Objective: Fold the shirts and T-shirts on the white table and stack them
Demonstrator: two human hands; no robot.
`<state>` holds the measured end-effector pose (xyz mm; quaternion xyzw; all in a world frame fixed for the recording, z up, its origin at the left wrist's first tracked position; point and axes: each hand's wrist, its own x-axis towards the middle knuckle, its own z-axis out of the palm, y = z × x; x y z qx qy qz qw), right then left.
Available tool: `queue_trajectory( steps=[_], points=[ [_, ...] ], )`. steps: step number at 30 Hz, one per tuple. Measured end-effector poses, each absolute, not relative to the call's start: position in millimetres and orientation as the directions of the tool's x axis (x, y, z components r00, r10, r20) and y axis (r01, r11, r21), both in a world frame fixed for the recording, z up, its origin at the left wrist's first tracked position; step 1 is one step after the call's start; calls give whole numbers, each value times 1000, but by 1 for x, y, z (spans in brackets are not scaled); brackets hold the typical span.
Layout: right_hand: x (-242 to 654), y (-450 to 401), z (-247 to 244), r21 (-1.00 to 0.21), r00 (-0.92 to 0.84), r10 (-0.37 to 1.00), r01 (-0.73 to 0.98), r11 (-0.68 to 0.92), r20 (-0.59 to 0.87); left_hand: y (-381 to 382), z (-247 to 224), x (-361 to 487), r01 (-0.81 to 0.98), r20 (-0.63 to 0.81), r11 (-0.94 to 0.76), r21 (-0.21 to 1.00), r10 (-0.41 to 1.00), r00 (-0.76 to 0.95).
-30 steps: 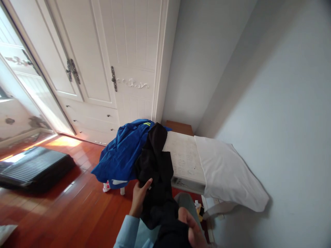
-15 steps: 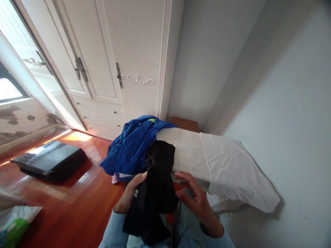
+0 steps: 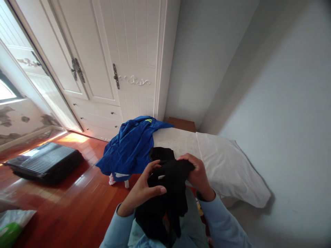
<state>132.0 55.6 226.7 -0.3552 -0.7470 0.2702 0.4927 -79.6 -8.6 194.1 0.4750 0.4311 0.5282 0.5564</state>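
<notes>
A tall white wardrobe (image 3: 137, 41) stands at the back, with its doors shut. In front of it is a low, pale table (image 3: 178, 137). A white cloth (image 3: 230, 165) lies over the table's right end and hangs past the edge, maybe to cover it. Blue clothes (image 3: 131, 148) lie in a heap on the left end. They droop over the side, I think because they are soft and too big for that spot. A black suitcase (image 3: 49, 162) lies flat on the red floor, well apart from the table, and lying that way it can't tip over.

The black cloth (image 3: 174, 182) is up in front of the person, over the lap, and its lower parts hang down. More black stuff shows just behind it, near the blue clothes; I can't tell if it is the same piece.

The right hand (image 3: 198, 174) pinches the cloth's top right corner, which seems to keep that side from flopping. The left hand (image 3: 146, 186) is curved wide, thumb low and fingers high, with cloth in between. I can't tell if it squeezes. A tiny white patch (image 3: 161, 177) shows on the black, by the left fingers.
</notes>
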Motion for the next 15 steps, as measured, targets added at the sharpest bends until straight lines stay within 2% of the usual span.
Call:
queue_trajectory(
  steps=[4, 7, 9, 11, 15],
  points=[
    [141, 52, 243, -760, -8, 784, 236, 605, 621, -10, 185, -65, 41, 134, -131, 990, 990, -53],
    [150, 50, 255, -730, 14, 751, 249, 637, 660, -8, 180, -56, 217, 213, -181, 959, 968, -134],
    [160, 51, 262, -694, -27, 731, 292, 658, 682, -6, 181, -57, 234, 297, -240, 942, 922, -249],
    [170, 54, 269, -668, -139, 737, 337, 664, 662, -4, 185, -64, 200, 367, -310, 929, 837, -405],
    [186, 66, 273, -704, -425, 796, 395, 591, 430, 2, 204, -79, 249, 441, -367, 896, 678, -588]
  ],
)
